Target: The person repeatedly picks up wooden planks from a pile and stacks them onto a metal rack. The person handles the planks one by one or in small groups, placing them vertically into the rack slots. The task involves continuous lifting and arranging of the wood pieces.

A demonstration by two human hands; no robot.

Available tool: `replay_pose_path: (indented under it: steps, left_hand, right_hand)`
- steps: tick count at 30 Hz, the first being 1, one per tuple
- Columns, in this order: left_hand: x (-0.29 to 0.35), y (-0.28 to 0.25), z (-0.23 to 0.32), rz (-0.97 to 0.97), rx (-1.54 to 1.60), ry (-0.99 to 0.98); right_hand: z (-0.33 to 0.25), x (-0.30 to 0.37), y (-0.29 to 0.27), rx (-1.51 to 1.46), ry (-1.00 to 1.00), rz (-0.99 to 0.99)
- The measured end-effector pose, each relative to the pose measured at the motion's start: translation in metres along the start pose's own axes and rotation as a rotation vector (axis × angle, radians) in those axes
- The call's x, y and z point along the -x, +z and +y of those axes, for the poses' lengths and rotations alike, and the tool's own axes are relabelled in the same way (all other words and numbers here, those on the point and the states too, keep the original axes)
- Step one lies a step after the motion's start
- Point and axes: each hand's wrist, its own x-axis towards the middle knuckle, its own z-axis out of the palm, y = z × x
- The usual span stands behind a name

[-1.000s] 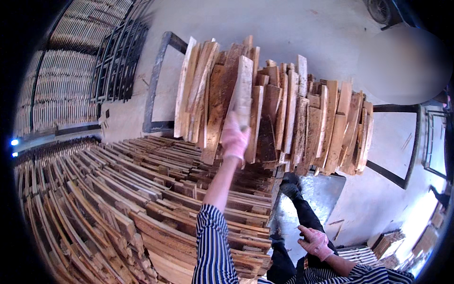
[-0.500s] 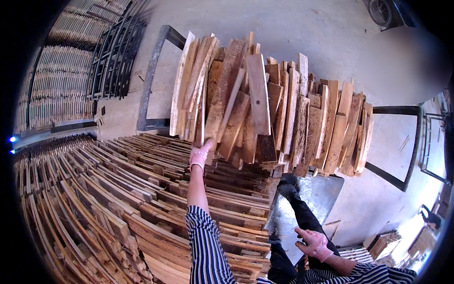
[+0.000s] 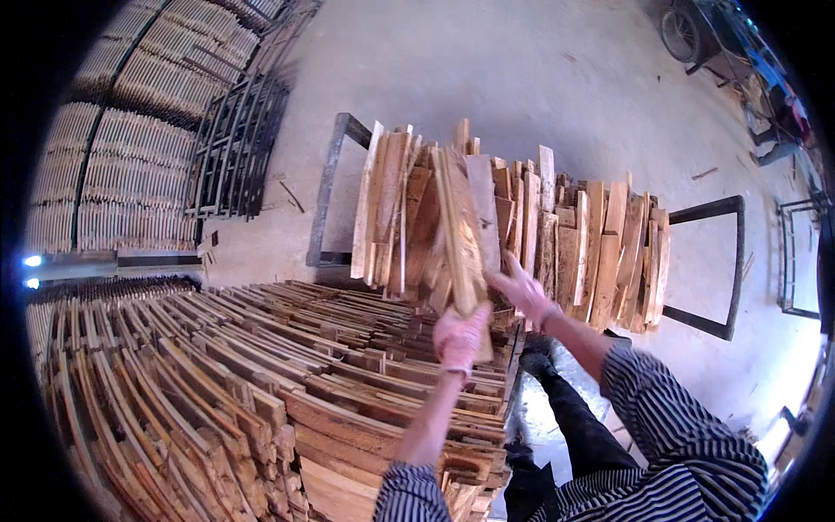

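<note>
My left hand (image 3: 460,341), in a pink-and-white work glove, is closed round the lower end of a wooden board (image 3: 461,230). The board stands tilted above the other planks, its upper end pointing away from me; it may be more than one piece pressed together. Close to its right side is my right hand (image 3: 524,294), gloved the same way, with thumb and fingers apart in front of the upright planks. Whether its fingertips touch the wood I cannot tell. Behind both hands is a row of rough planks (image 3: 600,252) packed side by side.
A dark metal frame (image 3: 738,261) sticks out at both ends of the row. Layered wooden strips (image 3: 200,365) fill the lower left. Black metal racks (image 3: 235,148) and stacked slats (image 3: 130,174) stand farther left. A wheeled cart (image 3: 683,35) and another person (image 3: 778,130) are at the far right.
My left hand has moved right and toward me, bringing the board up out of the row. My right hand has risen from beside my leg to the planks. The view has shifted.
</note>
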Motion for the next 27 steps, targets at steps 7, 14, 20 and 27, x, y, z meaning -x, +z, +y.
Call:
replay_pose_path:
  steps: [7,14,20,27]
  left_hand:
    - [0.126,0.027,0.031,-0.011,0.278,-0.211]
    - [0.22,-0.011,-0.023,-0.259,0.671,0.065]
    - [0.253,-0.078,-0.074,0.296,1.676,-0.008]
    - [0.387,-0.185,-0.147,0.82,2.014,0.068]
  right_hand:
    - [-0.066,0.01,-0.005,-0.184,0.049,-0.025]
    - [-0.063,0.15,-0.073,-0.193,-0.08,-0.541]
    - [-0.069,0.305,-0.022,0.25,-0.201,-0.937]
    - [-0.118,0.408,0.135,0.824,-0.449,-1.151]
